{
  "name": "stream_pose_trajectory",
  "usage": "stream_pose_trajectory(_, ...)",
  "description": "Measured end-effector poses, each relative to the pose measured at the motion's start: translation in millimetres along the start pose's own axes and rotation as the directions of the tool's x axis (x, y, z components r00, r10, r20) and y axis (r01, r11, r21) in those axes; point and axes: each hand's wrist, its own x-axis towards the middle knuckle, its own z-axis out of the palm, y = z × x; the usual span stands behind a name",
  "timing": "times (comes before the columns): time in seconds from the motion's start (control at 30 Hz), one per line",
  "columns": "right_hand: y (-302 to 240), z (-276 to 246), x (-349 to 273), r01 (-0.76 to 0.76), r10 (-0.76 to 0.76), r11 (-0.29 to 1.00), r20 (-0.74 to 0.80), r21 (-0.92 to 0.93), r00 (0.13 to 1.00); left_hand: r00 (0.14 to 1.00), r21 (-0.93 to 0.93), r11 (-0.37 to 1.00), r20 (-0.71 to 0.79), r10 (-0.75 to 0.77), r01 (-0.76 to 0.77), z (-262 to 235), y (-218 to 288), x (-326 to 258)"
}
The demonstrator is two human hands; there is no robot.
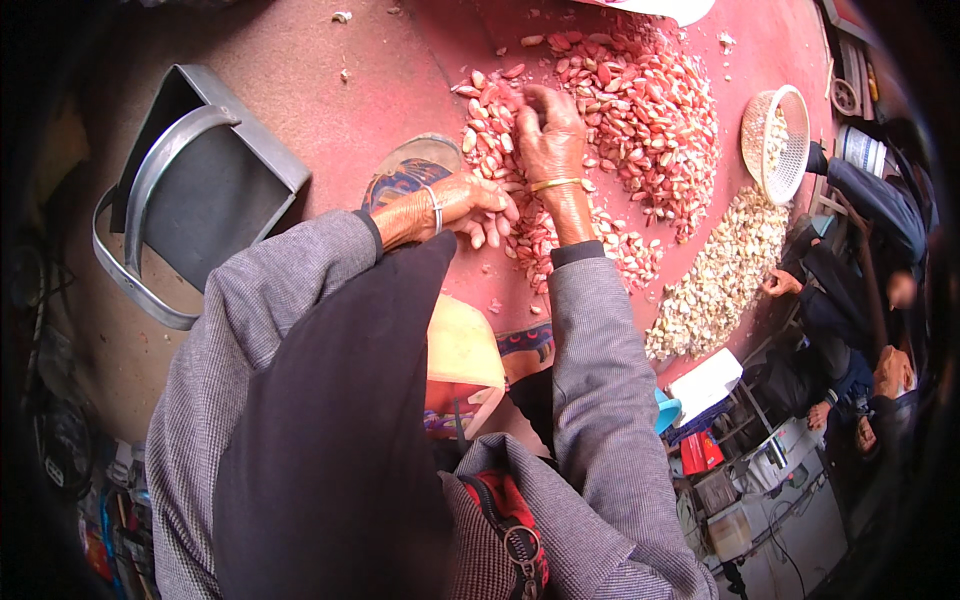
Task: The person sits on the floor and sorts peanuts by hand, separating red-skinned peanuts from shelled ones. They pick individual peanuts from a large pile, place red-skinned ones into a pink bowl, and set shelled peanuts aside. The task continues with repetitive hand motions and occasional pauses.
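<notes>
Pink-red cloves that look like garlic (650, 120) lie in a wide heap on the red floor, with a looser strip of them in front of me. My right hand (553, 140), a yellowish bangle at its wrist, reaches down into that strip with its fingers bent. Whatever its fingertips pinch is hidden. Beside the strip's near left edge is my left hand (475, 210), wearing a pale bangle. Its fingers hang loosely curled and apart, and no clove shows in them. Both hands are low, close to the floor.
A grey metal scoop-like bin (215, 190) with strap handles lies at left. At right stand a pale mesh basket (790, 150) holding cloves and a long heap of whitish cloves (725, 275). Other people's hands (782, 284) are near it. My patterned shoe (410, 170) borders the strip.
</notes>
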Motion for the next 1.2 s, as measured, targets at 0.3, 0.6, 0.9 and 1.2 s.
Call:
stream_pose_trajectory(0.3,13,-23,31,0.134,-0.161,0.975,-0.149,-0.179,0.976,0.999,-0.013,1.000,0.035,0.014,-0.013,-4,-3,1)
stream_pose_trajectory(0.6,6,-9,42,0.136,-0.178,0.874,-0.046,-0.466,0.983,0.999,-0.012,1.000,0.042,0.006,-0.005,-3,-1,1)
stream_pose_trajectory(0.9,11,-33,31,-0.010,0.027,0.989,-0.119,0.147,0.993,1.000,-0.007,1.000,0.015,0.005,-0.005,0,0,-1)
stream_pose_trajectory(1.2,14,-23,77,0.233,-0.204,0.695,0.123,-0.681,0.971,0.999,-0.013,1.000,0.035,0.010,-0.009,-1,0,-1)
